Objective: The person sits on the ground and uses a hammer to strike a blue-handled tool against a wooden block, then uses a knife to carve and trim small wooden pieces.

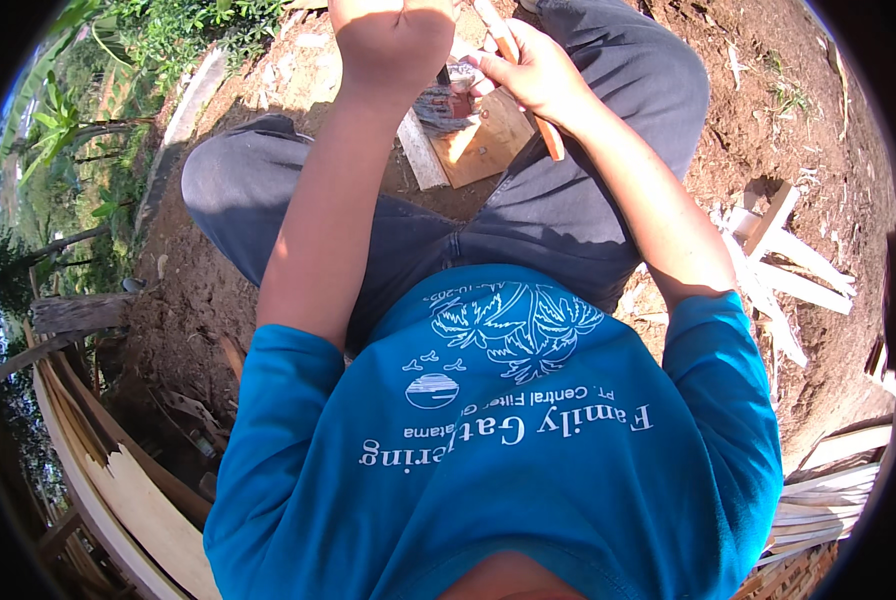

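Observation:
At the top edge my left hand (393,45) is closed in a fist and partly cut off by the frame. What it grips is hidden; a narrow dark edge shows just beside it. My right hand (546,75) is closed around a slim orange-brown stick (550,138), which slants down past the palm. Its thumb and fingertips reach toward a rough grey and reddish block (448,108) between the hands. Under that block lies a flat brown wooden board (493,150), with a pale plank (423,152) along its left side.
My bent legs (638,80) frame the work spot on bare soil (768,110). Wood offcuts (798,270) lie on the right, and stacked strips (828,500) sit at lower right. Long planks (133,500) lean at lower left. Green plants (78,130) grow at upper left.

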Demonstrator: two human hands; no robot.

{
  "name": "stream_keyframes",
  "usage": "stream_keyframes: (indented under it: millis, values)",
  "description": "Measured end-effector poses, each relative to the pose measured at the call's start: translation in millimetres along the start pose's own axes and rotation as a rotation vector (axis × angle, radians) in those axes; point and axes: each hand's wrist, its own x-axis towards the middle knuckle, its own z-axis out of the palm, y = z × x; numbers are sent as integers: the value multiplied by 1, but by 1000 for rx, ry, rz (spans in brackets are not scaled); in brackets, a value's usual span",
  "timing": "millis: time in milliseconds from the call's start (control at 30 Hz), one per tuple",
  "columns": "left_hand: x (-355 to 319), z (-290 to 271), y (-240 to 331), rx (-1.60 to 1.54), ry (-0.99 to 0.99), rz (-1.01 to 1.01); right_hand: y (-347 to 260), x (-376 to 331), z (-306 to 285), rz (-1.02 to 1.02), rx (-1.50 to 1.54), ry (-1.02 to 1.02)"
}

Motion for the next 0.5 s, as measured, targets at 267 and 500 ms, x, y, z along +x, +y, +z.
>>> stream_keyframes:
  millis: [267, 500]
  values:
    - [-3, 10, 3, -18, 15, 13, 12, 3, -3, 57, -2, -29]
    - [-2, 7, 2, 13, -28, 17, 11, 3, -2, 40, -35, -32]
